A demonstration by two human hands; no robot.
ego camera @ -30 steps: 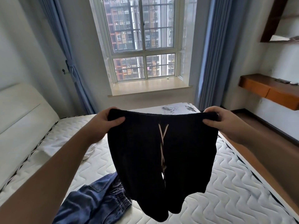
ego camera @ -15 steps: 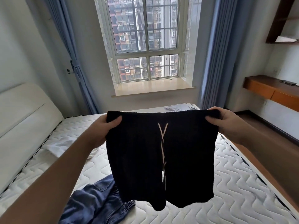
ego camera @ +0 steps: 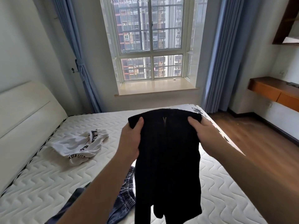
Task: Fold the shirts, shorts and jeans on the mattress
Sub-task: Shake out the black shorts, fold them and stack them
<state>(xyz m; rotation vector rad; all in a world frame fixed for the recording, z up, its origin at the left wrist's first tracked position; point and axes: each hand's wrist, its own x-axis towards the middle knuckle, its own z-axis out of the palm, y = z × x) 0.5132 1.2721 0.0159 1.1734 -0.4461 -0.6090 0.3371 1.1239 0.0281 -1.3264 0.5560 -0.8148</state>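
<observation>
Black shorts (ego camera: 168, 167) with a pale drawstring hang in the air over the white quilted mattress (ego camera: 53, 180). My left hand (ego camera: 131, 139) grips the waistband's left end, and my right hand (ego camera: 204, 135) grips its right end. The waistband bulges upward between them and the legs dangle below. Blue jeans (ego camera: 123, 207) lie crumpled on the mattress under my left forearm, partly hidden by it. A white shirt with dark lettering (ego camera: 80, 146) lies crumpled at the mattress's left. A folded printed white garment (ego camera: 193, 109) shows at the far right corner behind the shorts.
A cream padded headboard (ego camera: 24, 120) runs along the left. The window sill (ego camera: 155, 88) and blue curtains (ego camera: 216, 62) are beyond the bed. Wooden floor (ego camera: 252, 139) and a wall-mounted wooden shelf (ego camera: 273, 91) lie to the right.
My hands have come closer together, so the waistband is bunched instead of stretched flat. The view has tilted down and left, revealing the white shirt.
</observation>
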